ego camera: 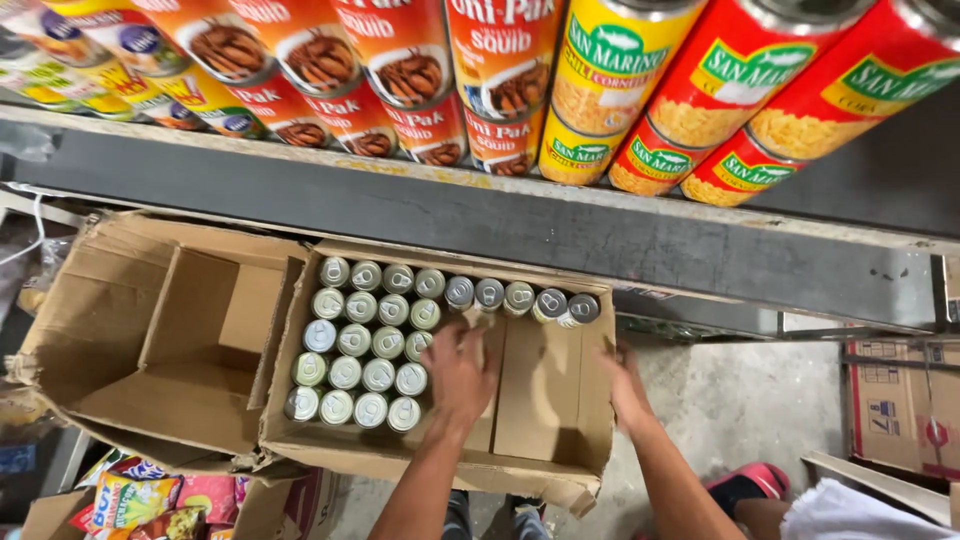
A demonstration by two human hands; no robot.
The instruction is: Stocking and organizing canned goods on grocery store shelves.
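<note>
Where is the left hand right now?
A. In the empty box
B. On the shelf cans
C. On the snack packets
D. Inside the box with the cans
D: the left hand reaches into the cardboard box, beside the silver-topped cans.
</note>
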